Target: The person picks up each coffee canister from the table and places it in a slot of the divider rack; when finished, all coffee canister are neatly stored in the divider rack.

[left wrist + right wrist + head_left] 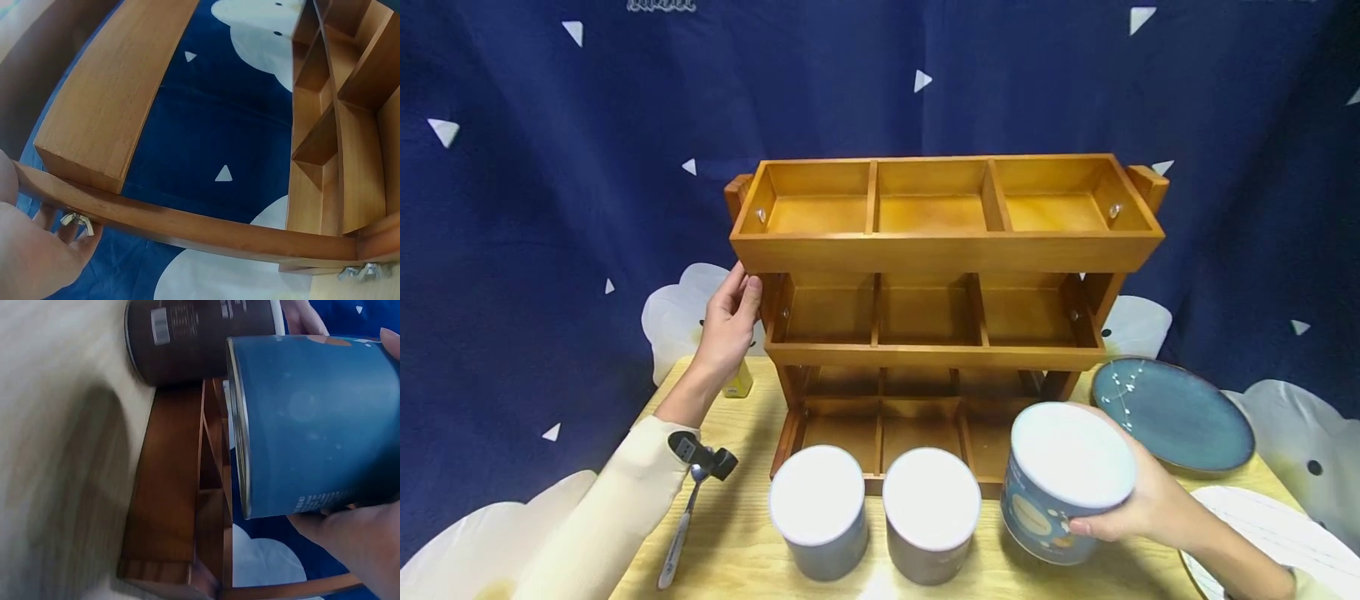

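A three-tier wooden rack (pixel 946 253) with divided compartments stands on the table. At its left side, my left hand (pixel 727 321) holds the upright; in the left wrist view its fingers curl round the wooden side rail (pixel 206 224) beside a metal wing nut (pixel 77 223). My right hand (pixel 1127 508) grips a blue canister (pixel 1037 521) with a white lid, lifted a little above the table at the rack's front right. In the right wrist view, the canister's metal bottom rim shows. Two more white-lidded canisters, a left one (pixel 827 550) and a middle one (pixel 929 557), stand before the rack.
A blue oval plate (pixel 1176 417) lies at the right, with a white plate (pixel 1277 533) nearer. On the left are a spoon (pixel 676 546) and a small yellow box (pixel 739 382). Behind the table hangs a dark blue curtain (pixel 880 75) with white triangles.
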Demonstrator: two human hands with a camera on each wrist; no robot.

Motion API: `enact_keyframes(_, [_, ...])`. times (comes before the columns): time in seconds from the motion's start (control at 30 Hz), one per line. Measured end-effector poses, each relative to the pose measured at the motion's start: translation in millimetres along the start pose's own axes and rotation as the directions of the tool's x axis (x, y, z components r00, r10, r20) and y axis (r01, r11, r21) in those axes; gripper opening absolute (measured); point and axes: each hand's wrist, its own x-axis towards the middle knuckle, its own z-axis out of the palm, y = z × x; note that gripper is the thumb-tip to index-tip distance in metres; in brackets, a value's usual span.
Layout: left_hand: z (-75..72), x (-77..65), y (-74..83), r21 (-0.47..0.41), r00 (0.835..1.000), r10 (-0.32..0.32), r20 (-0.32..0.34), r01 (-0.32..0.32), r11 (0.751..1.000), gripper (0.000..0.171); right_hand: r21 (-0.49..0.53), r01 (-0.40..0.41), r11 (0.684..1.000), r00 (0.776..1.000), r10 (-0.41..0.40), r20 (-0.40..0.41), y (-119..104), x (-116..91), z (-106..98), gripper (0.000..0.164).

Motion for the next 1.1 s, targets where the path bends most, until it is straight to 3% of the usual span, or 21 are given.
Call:
enact_keyframes(0.33, [0.3, 0.1, 0.8, 0.010, 1.000, 0.016, -0.004, -0.016, 1.000, 0.046, -0.139, -0.169, 0.976, 0.985, 0.172, 0.012, 15.2, 17.9, -13.8, 0.106])
enact_keyframes(0.7, [2.0, 3.1, 0.8, 0.017, 1.000, 0.028, -0.001, -0.028, 0.999, 0.046, -0.189, -0.193, 0.963, 0.981, 0.194, -0.009, 28.1, 34.5, -21.8, 0.099])
enact_keyframes(1.1, [2.0, 0.3, -1.8, 0.022, 1.000, 0.020, 0.000, -0.020, 1.000, 0.046, -0.178, -0.244, 0.953, 0.970, 0.243, -0.026, 50.0, 33.7, -19.9, 0.089])
